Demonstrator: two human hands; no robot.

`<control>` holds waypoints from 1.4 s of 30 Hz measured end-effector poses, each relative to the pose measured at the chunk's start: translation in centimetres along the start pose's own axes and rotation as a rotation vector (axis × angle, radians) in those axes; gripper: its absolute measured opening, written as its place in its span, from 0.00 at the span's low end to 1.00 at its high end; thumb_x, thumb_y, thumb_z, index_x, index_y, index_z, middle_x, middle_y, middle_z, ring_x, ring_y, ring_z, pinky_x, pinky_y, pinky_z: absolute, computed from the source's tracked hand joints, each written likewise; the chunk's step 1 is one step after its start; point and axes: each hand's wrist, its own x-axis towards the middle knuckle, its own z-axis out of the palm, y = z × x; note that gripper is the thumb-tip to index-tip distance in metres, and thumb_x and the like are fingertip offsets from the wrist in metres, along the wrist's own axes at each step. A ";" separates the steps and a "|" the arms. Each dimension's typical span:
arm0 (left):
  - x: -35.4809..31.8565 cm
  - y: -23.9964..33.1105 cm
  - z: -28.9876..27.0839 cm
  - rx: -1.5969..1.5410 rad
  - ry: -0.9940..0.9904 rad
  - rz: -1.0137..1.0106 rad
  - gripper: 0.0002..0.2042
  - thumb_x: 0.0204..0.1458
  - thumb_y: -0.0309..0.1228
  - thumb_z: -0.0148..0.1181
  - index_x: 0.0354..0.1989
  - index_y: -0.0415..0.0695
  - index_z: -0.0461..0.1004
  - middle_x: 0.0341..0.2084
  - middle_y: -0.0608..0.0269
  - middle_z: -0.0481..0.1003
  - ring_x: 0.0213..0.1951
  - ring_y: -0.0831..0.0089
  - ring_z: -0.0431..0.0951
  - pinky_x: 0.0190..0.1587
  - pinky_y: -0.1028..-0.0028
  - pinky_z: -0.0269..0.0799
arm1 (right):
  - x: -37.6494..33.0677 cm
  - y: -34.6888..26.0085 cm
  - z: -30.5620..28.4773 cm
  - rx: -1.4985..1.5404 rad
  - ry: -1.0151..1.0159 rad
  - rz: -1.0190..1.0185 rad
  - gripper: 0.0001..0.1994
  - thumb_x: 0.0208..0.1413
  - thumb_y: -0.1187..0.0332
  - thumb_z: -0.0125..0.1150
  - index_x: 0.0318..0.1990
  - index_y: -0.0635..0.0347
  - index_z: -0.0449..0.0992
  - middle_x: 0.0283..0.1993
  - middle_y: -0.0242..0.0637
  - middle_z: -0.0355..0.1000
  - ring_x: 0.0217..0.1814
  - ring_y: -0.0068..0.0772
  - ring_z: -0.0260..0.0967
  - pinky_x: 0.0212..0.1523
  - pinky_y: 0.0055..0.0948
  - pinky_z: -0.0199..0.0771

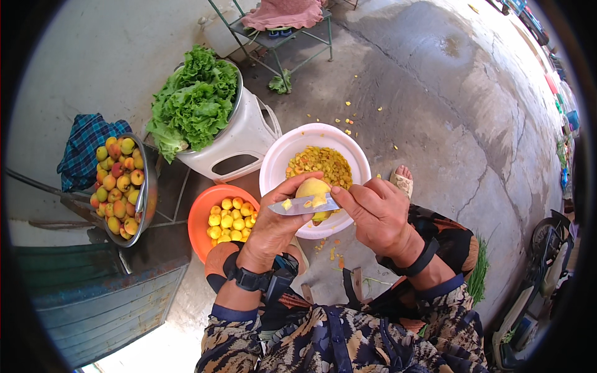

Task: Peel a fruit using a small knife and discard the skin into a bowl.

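A peeled yellow peach (313,187) rests in the grip of my left hand (278,211), above the pinkish-white basin. My right hand (379,214) grips a knife (298,206); its handle is hidden in the fist. The blade lies flat across the front of the peach, its tip toward my left hand, with small yellow bits stuck on it. Below, the basin (277,158) holds a heap of yellow-orange peel scraps (320,165). An orange bowl (200,211) with several peeled yellow peaches (231,219) stands to the left of my left hand.
Unpeeled peaches (118,183) fill a metal bowl (149,193) at far left, beside a blue checked cloth (87,149). Lettuce (196,99) sits in a basin on a white stool (239,133). A metal-framed chair (289,40) stands behind. Scraps dot the concrete floor (423,112).
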 end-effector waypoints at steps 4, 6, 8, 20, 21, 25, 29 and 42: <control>0.2 0.2 -0.3 0.062 0.011 0.008 0.34 0.48 0.21 0.68 0.66 0.35 0.63 0.58 0.56 0.72 0.61 0.68 0.73 0.67 0.67 0.67 | -0.1 0.6 -0.1 -0.016 -0.021 0.029 0.25 0.37 0.71 0.62 0.49 0.68 0.81 0.34 0.33 0.71 0.30 0.32 0.69 0.26 0.32 0.70; -0.2 0.6 -0.4 0.026 -0.008 0.001 0.34 0.48 0.21 0.69 0.66 0.35 0.63 0.57 0.56 0.73 0.61 0.68 0.73 0.66 0.67 0.67 | 0.2 0.8 -0.6 -0.080 -0.029 0.083 0.25 0.37 0.72 0.63 0.49 0.67 0.81 0.33 0.33 0.72 0.30 0.32 0.70 0.26 0.32 0.71; -0.3 0.5 -0.6 -0.011 -0.026 -0.004 0.34 0.47 0.21 0.69 0.65 0.35 0.63 0.56 0.56 0.73 0.60 0.68 0.73 0.66 0.66 0.68 | 0.3 0.8 -0.6 -0.094 -0.024 0.082 0.24 0.37 0.72 0.63 0.48 0.67 0.81 0.33 0.33 0.73 0.29 0.32 0.70 0.26 0.32 0.71; -0.2 0.3 0.1 0.207 0.027 0.056 0.31 0.46 0.17 0.70 0.61 0.41 0.69 0.51 0.61 0.75 0.55 0.71 0.75 0.63 0.69 0.69 | 0.3 -0.3 -0.4 -0.007 -0.034 -0.048 0.26 0.37 0.70 0.62 0.49 0.67 0.81 0.36 0.31 0.71 0.30 0.29 0.68 0.25 0.29 0.69; -0.2 0.4 0.0 0.193 0.026 0.038 0.31 0.46 0.18 0.70 0.61 0.41 0.69 0.52 0.61 0.75 0.56 0.70 0.75 0.63 0.68 0.69 | 0.3 -0.3 -0.3 -0.016 -0.029 -0.043 0.26 0.37 0.70 0.62 0.50 0.67 0.81 0.35 0.31 0.71 0.30 0.30 0.69 0.25 0.29 0.68; -0.4 0.4 -0.1 0.098 0.043 -0.030 0.32 0.45 0.19 0.71 0.62 0.39 0.69 0.54 0.60 0.75 0.57 0.69 0.75 0.65 0.66 0.69 | 0.1 0.3 -0.1 -0.041 0.006 0.015 0.26 0.37 0.71 0.62 0.49 0.67 0.81 0.33 0.32 0.71 0.30 0.30 0.69 0.25 0.30 0.68; -0.8 0.9 0.3 0.103 -0.009 -0.047 0.33 0.44 0.18 0.72 0.62 0.38 0.69 0.55 0.59 0.75 0.58 0.68 0.75 0.65 0.67 0.68 | 0.0 0.7 -0.4 -0.020 0.026 0.058 0.25 0.36 0.72 0.62 0.49 0.67 0.82 0.33 0.31 0.71 0.28 0.30 0.68 0.25 0.30 0.70; -0.1 -0.4 -0.7 0.222 0.049 0.025 0.34 0.45 0.27 0.77 0.61 0.37 0.66 0.54 0.56 0.76 0.55 0.70 0.77 0.61 0.70 0.73 | 0.3 -0.5 -0.5 0.012 -0.057 -0.090 0.26 0.38 0.71 0.62 0.49 0.70 0.81 0.36 0.32 0.71 0.31 0.29 0.69 0.26 0.28 0.67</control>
